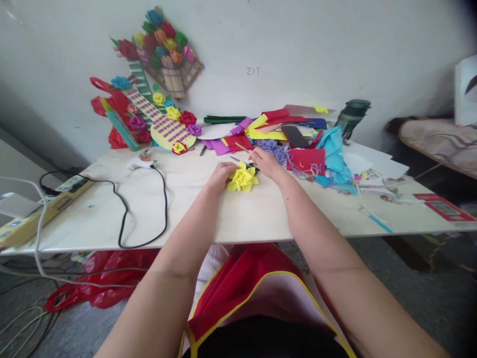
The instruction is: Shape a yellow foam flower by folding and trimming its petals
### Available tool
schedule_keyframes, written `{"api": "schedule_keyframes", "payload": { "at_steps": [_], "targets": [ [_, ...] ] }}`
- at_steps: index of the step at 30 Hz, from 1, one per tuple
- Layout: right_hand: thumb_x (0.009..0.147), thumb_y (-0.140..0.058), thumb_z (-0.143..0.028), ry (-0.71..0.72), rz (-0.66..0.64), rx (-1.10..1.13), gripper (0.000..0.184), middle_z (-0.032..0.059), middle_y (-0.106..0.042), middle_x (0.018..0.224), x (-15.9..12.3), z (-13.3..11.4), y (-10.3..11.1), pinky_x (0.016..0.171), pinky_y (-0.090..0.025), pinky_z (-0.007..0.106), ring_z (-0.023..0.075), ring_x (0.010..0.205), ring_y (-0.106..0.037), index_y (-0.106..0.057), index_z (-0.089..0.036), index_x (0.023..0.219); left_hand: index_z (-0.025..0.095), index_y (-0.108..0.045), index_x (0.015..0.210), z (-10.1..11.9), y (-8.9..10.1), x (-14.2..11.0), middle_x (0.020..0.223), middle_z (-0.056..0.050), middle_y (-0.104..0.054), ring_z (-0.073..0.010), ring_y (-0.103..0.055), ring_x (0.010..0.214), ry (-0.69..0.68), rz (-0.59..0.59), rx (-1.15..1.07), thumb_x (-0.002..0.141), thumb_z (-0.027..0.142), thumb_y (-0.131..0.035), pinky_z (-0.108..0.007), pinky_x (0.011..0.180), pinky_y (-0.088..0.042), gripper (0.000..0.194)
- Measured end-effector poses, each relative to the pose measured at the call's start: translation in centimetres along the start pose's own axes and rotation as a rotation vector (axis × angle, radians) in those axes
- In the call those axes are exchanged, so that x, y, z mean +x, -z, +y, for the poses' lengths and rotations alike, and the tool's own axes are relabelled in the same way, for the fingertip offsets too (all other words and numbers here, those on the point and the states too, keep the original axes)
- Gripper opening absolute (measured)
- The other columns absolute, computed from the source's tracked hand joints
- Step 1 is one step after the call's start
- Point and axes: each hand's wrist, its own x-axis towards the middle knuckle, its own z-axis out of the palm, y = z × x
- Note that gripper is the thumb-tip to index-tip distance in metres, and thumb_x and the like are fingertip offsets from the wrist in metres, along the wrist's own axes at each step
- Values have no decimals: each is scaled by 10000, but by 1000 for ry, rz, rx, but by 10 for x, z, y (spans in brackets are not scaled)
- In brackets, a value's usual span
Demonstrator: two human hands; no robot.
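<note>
A yellow paper flower point(242, 178) with pointed petals is held just above the white table. My left hand point(222, 176) grips it at its left side, fingers closed on its edge. My right hand point(265, 161) is closed around a thin wooden stick point(242, 147), which points up and to the left behind the flower. Scissors point(235, 159) with dark handles lie behind the flower, partly hidden by it and by my right hand.
Coloured paper point(276, 122), purple yarn point(274, 148), a phone point(294, 135) and blue crepe paper point(333, 154) lie at the back. A dark bottle point(352, 117) stands at right. A glue gun point(141, 161) with a black cord and a power strip point(44, 214) are at left.
</note>
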Motion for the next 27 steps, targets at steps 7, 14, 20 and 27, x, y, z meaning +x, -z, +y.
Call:
{"api": "schedule_keyframes", "payload": {
  "at_steps": [7,14,20,27],
  "targets": [
    [879,-455,-350,79,20,-43,323,16,-614,684,2,10,-9,647,-343,243,130,654,-475,-668,-150,742,152,-630,605,0,1,2,544,-21,-609,-148,-546,495,-7,27,-12,558,231,-688,-266,485,-404,109],
    [859,-486,-402,90,10,13,350,3,-599,661,3,14,-9,625,-342,239,127,646,-477,-718,-141,844,157,-620,589,2,2,0,523,-11,-597,-139,-537,487,-18,14,-12,545,217,-698,-255,480,-393,108],
    [835,-523,-417,67,23,8,344,7,-597,636,2,16,-10,632,-354,246,129,638,-487,-705,-143,734,155,-598,601,2,3,1,524,-5,-590,-127,-535,471,-15,3,6,545,228,-699,-243,465,-379,136],
    [815,-540,-433,66,-54,85,356,-21,-534,531,5,20,-13,584,-337,250,119,554,-464,-719,-127,782,155,-595,640,1,4,-1,522,15,-581,-112,-532,459,-3,-10,38,534,261,-703,-220,447,-365,184]
  ]
}}
